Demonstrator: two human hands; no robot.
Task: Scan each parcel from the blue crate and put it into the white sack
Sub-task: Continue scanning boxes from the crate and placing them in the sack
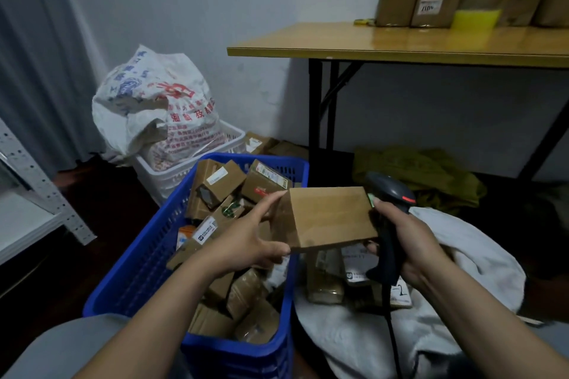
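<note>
My left hand [246, 243] holds a plain brown cardboard parcel [331, 215] by its left end, thumb under it and fingers along its far edge, above the gap between crate and sack. My right hand [403, 243] grips a dark handheld scanner [389, 194] with a red window, its head just behind the parcel's right end. The blue crate [138, 264] below my left arm is full of small brown parcels. The open white sack [462, 261] lies to the right with several parcels inside.
A white basket [184, 172] with a printed white bag [154, 101] stands behind the crate. A wooden table [400, 43] on black legs carries cardboard boxes at the upper right. An olive cloth [431, 175] lies under it. A grey metal shelf [37, 194] is at left.
</note>
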